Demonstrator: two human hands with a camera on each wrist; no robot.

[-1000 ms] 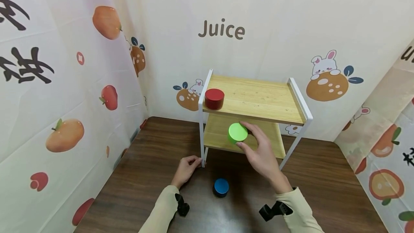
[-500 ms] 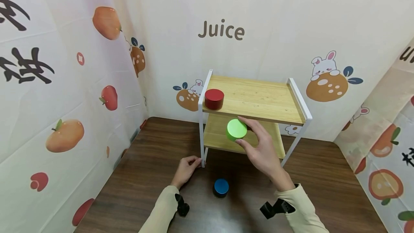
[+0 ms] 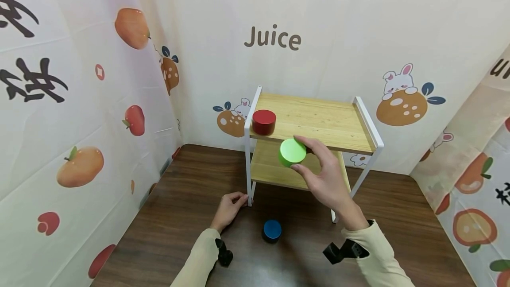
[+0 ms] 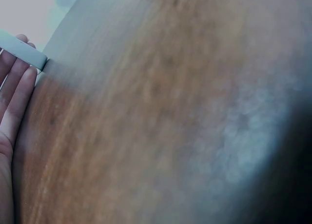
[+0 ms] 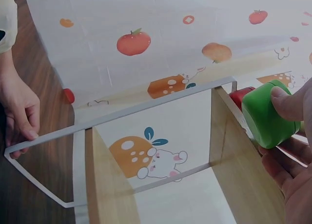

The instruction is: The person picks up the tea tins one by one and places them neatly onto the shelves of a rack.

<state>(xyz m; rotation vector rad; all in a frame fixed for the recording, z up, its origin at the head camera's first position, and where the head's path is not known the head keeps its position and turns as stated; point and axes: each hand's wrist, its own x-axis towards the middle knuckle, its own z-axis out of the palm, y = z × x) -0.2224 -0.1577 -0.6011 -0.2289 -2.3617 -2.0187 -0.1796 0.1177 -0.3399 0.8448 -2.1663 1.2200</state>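
My right hand (image 3: 328, 185) holds a short bright green cylinder (image 3: 291, 152), like a small round tin, between thumb and fingers. It is raised before the two-tier wooden shelf (image 3: 318, 116), overlapping the top board's front edge in the head view. From the right wrist, the green cylinder (image 5: 268, 115) partly covers a red one. That short red cylinder (image 3: 264, 123) stands on the top board at its left front corner. Low on the left, my left hand (image 3: 229, 211) pinches the foot of the shelf's white front leg (image 3: 249, 169).
A short blue cylinder (image 3: 272, 229) stands on the dark wooden table (image 3: 191, 180) in front of the shelf, between my forearms. White side frames edge the top board. A printed curtain (image 3: 318, 25) hangs behind and on both sides.
My right hand has lifted the green cylinder from in front of the lower board up to the top board's front edge. My left hand, the red and the blue cylinders have stayed put.
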